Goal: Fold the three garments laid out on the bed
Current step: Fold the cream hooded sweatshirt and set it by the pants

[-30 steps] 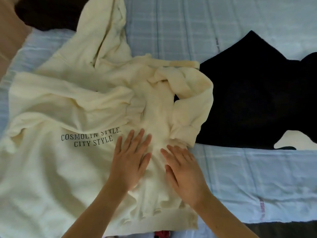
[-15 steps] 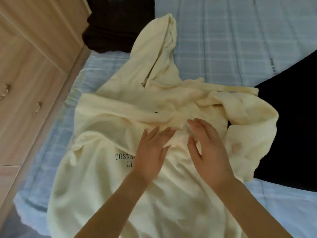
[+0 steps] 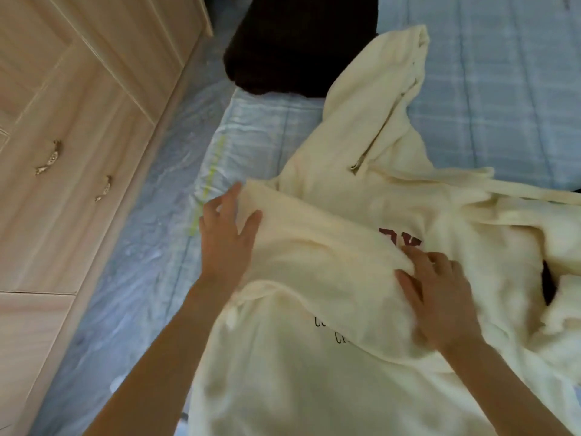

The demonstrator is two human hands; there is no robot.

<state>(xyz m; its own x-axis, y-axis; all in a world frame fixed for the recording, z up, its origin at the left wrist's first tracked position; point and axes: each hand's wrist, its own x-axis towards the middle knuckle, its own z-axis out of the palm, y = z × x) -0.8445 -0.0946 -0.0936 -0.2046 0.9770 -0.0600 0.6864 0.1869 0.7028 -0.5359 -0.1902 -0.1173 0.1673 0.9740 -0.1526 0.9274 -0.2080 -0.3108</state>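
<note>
Folding a sleeve [image 3: 314,253] across the hoodie [image 3: 361,171], which lies spread on the bed [image 3: 503,89].
Left hand [image 3: 226,240] pinches the sleeve's outer fold, thumb on top, apparently to set the crease at the shoulder. Right hand [image 3: 440,297] lies flat, fingers spread, pressing the sleeve down so the fold holds. A dark garment [image 3: 298,42] lies beyond the hood, near the wardrobe [image 3: 78,152].

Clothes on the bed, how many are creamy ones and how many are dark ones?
Cream hooded sweatshirt with printed lettering: 1
Dark brown-black bunched garment: 1
Total: 2 in plain view.
A dark patch shows through a gap in the cream folds; whether it is a third garment cannot be told.
</note>
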